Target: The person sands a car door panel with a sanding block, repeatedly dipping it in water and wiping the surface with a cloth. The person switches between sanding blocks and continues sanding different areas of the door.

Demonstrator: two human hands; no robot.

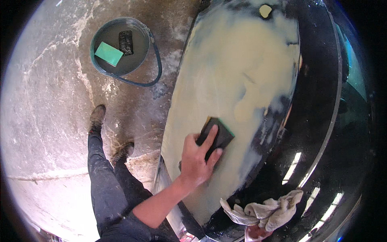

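My left hand [197, 157] is closed round a dark sanding block [221, 139] with a thin green edge. The block lies against the filler-covered panel [205, 84] of a black car, near the middle of the view. Cream filler spreads widely over this panel, with bluish-grey, thinner areas toward its edges. At the lower right, my right hand [256, 233] grips a bunched, off-white cloth [268, 211] over the glossy black bodywork. The cloth hides most of that hand's fingers.
A bucket [96, 66] of greyish water stands on the stained concrete floor [48, 101] at the upper left. A green block [109, 54] and a black block [125, 42] are in it. A yellowish lump [265, 11] sits on the car's far end. My legs [105, 177] are left of the panel.
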